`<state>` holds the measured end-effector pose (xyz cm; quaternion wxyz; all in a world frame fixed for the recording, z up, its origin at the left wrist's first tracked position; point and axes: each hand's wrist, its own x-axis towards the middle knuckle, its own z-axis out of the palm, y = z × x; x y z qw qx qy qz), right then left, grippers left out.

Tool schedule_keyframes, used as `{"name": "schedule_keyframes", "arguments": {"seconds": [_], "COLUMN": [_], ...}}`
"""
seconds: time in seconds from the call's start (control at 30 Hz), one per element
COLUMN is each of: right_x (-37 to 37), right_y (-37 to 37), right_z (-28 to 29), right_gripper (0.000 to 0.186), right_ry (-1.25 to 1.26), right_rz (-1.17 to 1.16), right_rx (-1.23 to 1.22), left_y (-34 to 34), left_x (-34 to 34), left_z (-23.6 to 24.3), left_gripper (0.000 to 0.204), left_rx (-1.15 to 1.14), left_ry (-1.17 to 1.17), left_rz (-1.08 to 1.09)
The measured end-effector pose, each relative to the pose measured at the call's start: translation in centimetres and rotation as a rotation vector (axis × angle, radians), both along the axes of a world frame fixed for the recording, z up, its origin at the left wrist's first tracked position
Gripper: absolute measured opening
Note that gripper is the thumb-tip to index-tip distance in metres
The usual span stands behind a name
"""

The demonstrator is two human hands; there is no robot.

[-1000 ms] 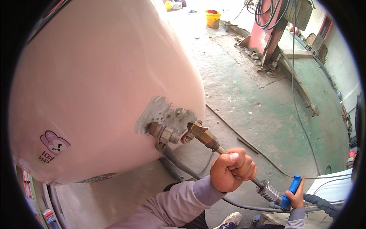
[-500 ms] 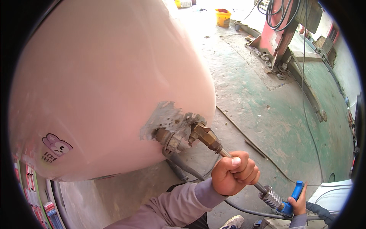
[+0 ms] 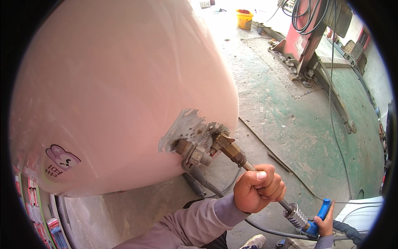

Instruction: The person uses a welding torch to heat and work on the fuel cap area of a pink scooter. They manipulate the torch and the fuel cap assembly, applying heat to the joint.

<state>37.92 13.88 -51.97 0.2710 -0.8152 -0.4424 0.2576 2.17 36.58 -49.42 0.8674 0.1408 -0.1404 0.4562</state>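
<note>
A pink painted vehicle body panel [image 3: 124, 83] fills the left side, with a bare, pitted grey metal patch [image 3: 182, 128] near its lower right corner. My left hand [image 3: 259, 189] is wrapped round the steel rod of a dent puller [image 3: 234, 150], whose brass-coloured head meets the patch's right part. Farther down the rod are a coil spring [image 3: 295, 216] and a blue handle [image 3: 323, 211], which my right hand [image 3: 326, 222] grips, its fingers partly hidden. Left of the head, a metal clamp fitting [image 3: 192, 153] with a thick grey cable [image 3: 203, 178] sits against the patch.
Cables run over the worn green-grey floor [image 3: 282, 124], near my shoe [image 3: 255, 241]. Beyond stand a red post [image 3: 299, 39] with coiled hose and a yellow bucket [image 3: 244, 20]. A cartoon sticker [image 3: 62, 157] is on the panel; packaged goods [image 3: 56, 230] lie at lower left.
The panel, the dent puller and my left hand appear slightly farther right in the picture. Both hands keep their grip, and the head stays at the bare patch.
</note>
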Motion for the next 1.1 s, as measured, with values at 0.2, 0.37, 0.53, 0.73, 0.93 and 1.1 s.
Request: {"name": "schedule_keyframes", "arguments": {"seconds": [0.2, 0.37, 0.53, 0.73, 0.93, 1.1], "right_x": [0.6, 0.3, -0.3, -0.3, -0.8, -0.9], "right_y": [-0.7, -0.8, -1.0, -1.5, -2.0, -2.3], "right_z": [-0.3, 0.0, 0.7, 0.5, 1.0, 1.5], "right_gripper": [0.128, 0.129, 0.129, 0.129, 0.124, 0.123], "right_ry": [0.015, -0.002, -0.011, -0.047, -0.069, -0.081], "right_rz": [0.019, -0.003, -0.020, -0.023, -0.026, -0.016], "right_rx": [0.009, -0.023, -0.035, 0.015, -0.015, -0.011], "left_y": [-0.1, 0.0, 0.0, 0.0, 0.1, -0.2], "left_x": [-0.2, -0.2, -0.3, -0.5, -0.7, -0.6], "left_z": [0.0, 0.0, 0.0, 0.0, 0.2, 0.4], "left_gripper": [0.034, 0.033, 0.033, 0.034, 0.035, 0.036], "left_rx": [0.010, 0.009, 0.021, 0.009, 0.023, 0.019], "left_ry": [-0.013, -0.025, -0.043, -0.030, -0.015, 0.023], "left_rz": [-0.012, -0.028, -0.031, -0.042, -0.036, -0.009]}}
